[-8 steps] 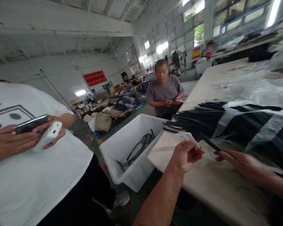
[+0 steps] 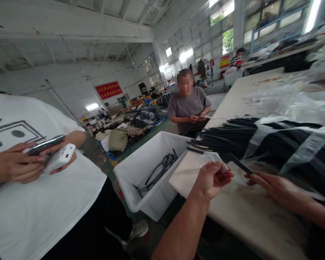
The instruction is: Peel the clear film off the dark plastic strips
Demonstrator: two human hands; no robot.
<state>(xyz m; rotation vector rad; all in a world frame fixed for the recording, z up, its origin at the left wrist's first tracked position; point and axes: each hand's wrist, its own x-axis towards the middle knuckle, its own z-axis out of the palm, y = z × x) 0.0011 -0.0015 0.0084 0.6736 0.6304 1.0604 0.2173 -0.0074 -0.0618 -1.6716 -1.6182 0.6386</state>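
Observation:
Over the near edge of the table, my left hand (image 2: 212, 178) is closed in a pinch on a thin white strip (image 2: 218, 158), which looks like paper or tape. To its right, my right hand (image 2: 273, 187) grips a flat black strip (image 2: 241, 164) whose free end points up and left toward the left hand. The two hands are apart. Behind them lies a large pile of similar black strips (image 2: 230, 135), partly under clear plastic wrapping (image 2: 300, 146). A pale strip also trails below my right wrist.
A white plastic bin (image 2: 130, 187) holding several black strips stands left of the pale table (image 2: 189, 166). Close on the left, a person in a white shirt (image 2: 51, 202) holds a phone (image 2: 47, 144) and a white device (image 2: 61, 157). Across the bin, a co-worker (image 2: 188, 108) handles a strip.
The phone and white device in the nearby person's hands have shifted slightly right. My own hands have hardly moved and keep their strips.

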